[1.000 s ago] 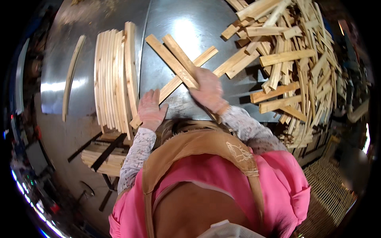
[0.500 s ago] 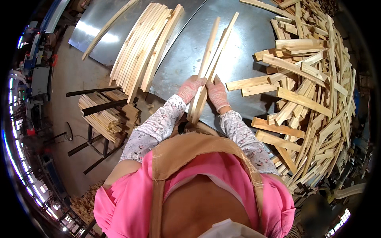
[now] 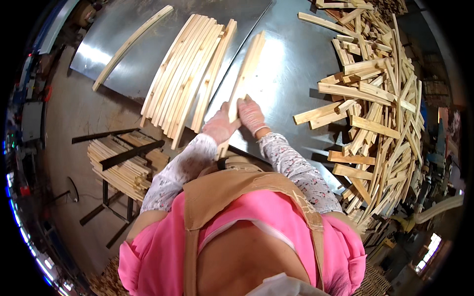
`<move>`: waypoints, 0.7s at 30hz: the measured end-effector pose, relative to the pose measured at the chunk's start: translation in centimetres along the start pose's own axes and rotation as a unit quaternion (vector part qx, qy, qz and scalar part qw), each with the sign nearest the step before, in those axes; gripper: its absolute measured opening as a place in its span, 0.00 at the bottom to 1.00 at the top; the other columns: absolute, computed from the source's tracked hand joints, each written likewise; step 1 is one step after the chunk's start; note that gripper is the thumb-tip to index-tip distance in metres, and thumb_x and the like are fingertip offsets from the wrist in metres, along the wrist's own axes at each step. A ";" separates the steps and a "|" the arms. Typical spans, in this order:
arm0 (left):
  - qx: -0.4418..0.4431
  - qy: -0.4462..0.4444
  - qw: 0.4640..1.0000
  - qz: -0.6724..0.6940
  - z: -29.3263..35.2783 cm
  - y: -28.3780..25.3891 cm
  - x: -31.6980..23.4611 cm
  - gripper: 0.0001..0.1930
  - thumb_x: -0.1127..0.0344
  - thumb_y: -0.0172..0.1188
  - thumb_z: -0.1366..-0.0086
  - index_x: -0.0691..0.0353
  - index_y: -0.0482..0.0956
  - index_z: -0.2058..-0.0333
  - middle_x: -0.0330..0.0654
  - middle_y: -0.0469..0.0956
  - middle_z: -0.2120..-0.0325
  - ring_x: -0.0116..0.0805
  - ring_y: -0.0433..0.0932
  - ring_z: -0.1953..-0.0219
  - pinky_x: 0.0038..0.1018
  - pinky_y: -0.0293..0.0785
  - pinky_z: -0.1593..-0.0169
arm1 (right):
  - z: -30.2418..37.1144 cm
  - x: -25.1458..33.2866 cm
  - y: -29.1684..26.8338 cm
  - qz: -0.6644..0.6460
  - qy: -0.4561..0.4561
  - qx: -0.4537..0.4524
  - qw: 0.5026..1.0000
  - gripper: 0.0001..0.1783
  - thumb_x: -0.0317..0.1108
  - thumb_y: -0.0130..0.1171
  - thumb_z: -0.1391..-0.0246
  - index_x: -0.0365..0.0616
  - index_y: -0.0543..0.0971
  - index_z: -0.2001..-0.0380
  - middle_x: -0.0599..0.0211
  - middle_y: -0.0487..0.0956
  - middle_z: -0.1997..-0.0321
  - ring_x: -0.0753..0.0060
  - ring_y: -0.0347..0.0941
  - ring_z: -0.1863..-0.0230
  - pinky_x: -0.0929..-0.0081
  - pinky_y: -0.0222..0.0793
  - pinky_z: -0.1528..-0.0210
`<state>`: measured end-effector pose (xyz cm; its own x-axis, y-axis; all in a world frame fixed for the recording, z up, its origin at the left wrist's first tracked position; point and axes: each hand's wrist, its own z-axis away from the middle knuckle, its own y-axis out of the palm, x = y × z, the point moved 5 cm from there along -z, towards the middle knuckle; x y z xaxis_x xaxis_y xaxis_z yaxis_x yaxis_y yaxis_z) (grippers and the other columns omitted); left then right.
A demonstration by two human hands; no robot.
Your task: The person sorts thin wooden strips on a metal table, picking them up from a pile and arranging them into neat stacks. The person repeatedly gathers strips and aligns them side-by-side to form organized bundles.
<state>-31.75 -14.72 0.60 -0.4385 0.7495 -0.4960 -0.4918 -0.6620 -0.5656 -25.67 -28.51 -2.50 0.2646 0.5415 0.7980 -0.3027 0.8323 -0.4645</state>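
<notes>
Two pale wooden strips point(image 3: 248, 66), pressed side by side, stand out from my body over the shiny metal table point(image 3: 301, 59). My left hand point(image 3: 220, 125), in a pinkish knit glove, grips them from the left near their close end. From the other side, my right hand point(image 3: 252, 116), gloved alike, closes on them a little farther along. Left of my hands lies a row of similar strips point(image 3: 183, 74), set edge to edge, their near ends jutting past the table's edge. One strip point(image 3: 212, 74) at the row's right side sits slightly apart.
A large jumbled heap of wooden strips point(image 3: 375, 126) covers the table's right side. One lone strip point(image 3: 131, 47) lies at the far left. Below the table's left edge, a black metal stand point(image 3: 131, 155) carries stacked strips point(image 3: 116, 165). A seam point(image 3: 245, 44) crosses the tabletop.
The two strips, fanned apart before, are now together and lower. Both hands have shifted left with them, toward the laid-out row.
</notes>
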 end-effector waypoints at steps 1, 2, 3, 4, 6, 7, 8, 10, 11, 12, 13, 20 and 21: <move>-0.024 0.049 0.988 -0.146 1.0 -2.3 -0.4 0.50 0.33 0.53 0.28 0.70 0.55 0.23 0.62 0.70 0.30 0.57 0.67 0.26 0.44 0.66 0.26 | -0.4 0.3 1.9 0.004 -0.005 -0.002 1.000 0.30 0.51 0.48 0.29 0.34 0.76 0.41 0.28 0.82 0.47 0.28 0.78 0.42 0.44 0.72 0.37; -0.058 0.057 0.977 -0.196 1.2 -3.8 0.9 0.50 0.33 0.55 0.30 0.69 0.58 0.24 0.59 0.71 0.30 0.55 0.67 0.26 0.43 0.64 0.25 | -0.5 1.4 4.4 0.006 -0.017 0.007 1.000 0.31 0.52 0.48 0.29 0.32 0.75 0.41 0.27 0.81 0.45 0.28 0.77 0.41 0.43 0.72 0.37; -0.090 0.062 0.964 -0.243 1.2 -5.2 2.6 0.49 0.34 0.56 0.31 0.68 0.61 0.24 0.56 0.71 0.30 0.53 0.66 0.26 0.42 0.62 0.24 | -0.5 3.6 5.8 0.039 -0.014 0.047 0.998 0.35 0.53 0.52 0.31 0.30 0.72 0.37 0.27 0.81 0.47 0.29 0.77 0.41 0.44 0.72 0.36; -0.152 0.085 0.950 -0.258 1.0 -6.2 4.7 0.49 0.34 0.56 0.31 0.67 0.62 0.24 0.54 0.70 0.29 0.52 0.64 0.25 0.42 0.59 0.23 | -1.1 4.4 7.5 0.079 -0.008 0.022 0.997 0.35 0.53 0.54 0.32 0.32 0.72 0.37 0.28 0.82 0.47 0.30 0.78 0.41 0.46 0.72 0.36; -0.273 0.124 0.909 -0.289 0.1 -8.6 9.6 0.48 0.34 0.57 0.31 0.66 0.64 0.25 0.52 0.67 0.26 0.50 0.61 0.23 0.42 0.53 0.20 | -2.4 5.4 9.5 0.086 -0.002 0.003 0.996 0.36 0.53 0.57 0.34 0.32 0.73 0.36 0.29 0.83 0.46 0.30 0.79 0.42 0.48 0.73 0.36; -0.293 0.076 0.915 -0.268 -0.9 -11.4 11.3 0.48 0.36 0.59 0.32 0.65 0.64 0.24 0.51 0.64 0.24 0.50 0.59 0.22 0.43 0.48 0.19 | -2.9 5.2 9.5 0.055 0.001 0.001 0.998 0.36 0.53 0.58 0.34 0.31 0.73 0.36 0.27 0.82 0.46 0.30 0.80 0.42 0.47 0.74 0.37; -0.426 0.083 0.857 -0.279 -1.6 -13.5 14.6 0.49 0.33 0.60 0.33 0.67 0.66 0.25 0.54 0.65 0.25 0.51 0.59 0.22 0.43 0.48 0.19 | -3.1 5.7 9.7 0.026 -0.001 0.004 1.000 0.37 0.52 0.59 0.35 0.30 0.73 0.37 0.26 0.82 0.45 0.29 0.80 0.43 0.47 0.74 0.37; -0.385 0.037 0.901 -0.197 -3.9 -20.2 16.7 0.49 0.34 0.67 0.35 0.71 0.69 0.29 0.61 0.72 0.33 0.58 0.65 0.27 0.47 0.60 0.26 | -3.7 7.1 9.6 0.215 -0.039 0.097 0.971 0.26 0.44 0.57 0.31 0.32 0.77 0.42 0.23 0.79 0.40 0.33 0.84 0.48 0.51 0.81 0.41; -0.431 0.077 0.897 -0.053 -4.7 -21.9 18.9 0.45 0.40 0.71 0.35 0.74 0.73 0.34 0.64 0.78 0.39 0.62 0.73 0.34 0.47 0.67 0.30 | -4.3 6.8 11.3 0.360 -0.142 0.137 0.912 0.23 0.41 0.55 0.29 0.32 0.78 0.43 0.22 0.78 0.39 0.35 0.85 0.49 0.53 0.83 0.42; -0.417 0.062 0.907 -0.021 -6.6 -23.2 23.2 0.41 0.44 0.71 0.33 0.75 0.73 0.35 0.65 0.79 0.39 0.63 0.75 0.35 0.47 0.69 0.30 | -4.6 7.7 12.6 0.344 -0.157 0.149 0.914 0.26 0.41 0.55 0.29 0.28 0.74 0.41 0.24 0.79 0.43 0.35 0.85 0.52 0.53 0.83 0.44; -0.405 0.049 0.912 -0.031 -7.5 -24.1 24.1 0.41 0.43 0.67 0.30 0.75 0.72 0.34 0.66 0.78 0.39 0.64 0.75 0.35 0.46 0.68 0.30 | -5.2 8.9 13.3 0.255 -0.107 0.138 0.951 0.30 0.41 0.55 0.30 0.24 0.69 0.38 0.25 0.81 0.46 0.35 0.85 0.54 0.52 0.82 0.47; -0.319 0.001 0.947 0.036 -12.1 -33.5 32.3 0.47 0.38 0.56 0.26 0.74 0.61 0.25 0.68 0.68 0.29 0.64 0.69 0.28 0.45 0.63 0.26 | -8.0 16.7 19.3 0.050 -0.059 0.219 0.973 0.55 0.48 0.56 0.34 0.15 0.42 0.24 0.26 0.82 0.46 0.30 0.82 0.47 0.46 0.79 0.45; -0.303 0.006 0.952 0.035 -12.8 -34.1 31.7 0.46 0.38 0.55 0.26 0.74 0.60 0.25 0.67 0.67 0.29 0.65 0.68 0.28 0.45 0.63 0.26 | -9.3 15.4 20.2 0.045 -0.051 0.212 0.975 0.55 0.48 0.57 0.35 0.16 0.44 0.24 0.25 0.82 0.45 0.31 0.82 0.45 0.47 0.78 0.45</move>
<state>-19.27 31.68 -4.31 -0.4433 0.7056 -0.5528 0.0652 -0.5896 -0.8050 -19.22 -2.26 -3.14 0.1344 0.5771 0.8056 -0.6779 0.6465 -0.3501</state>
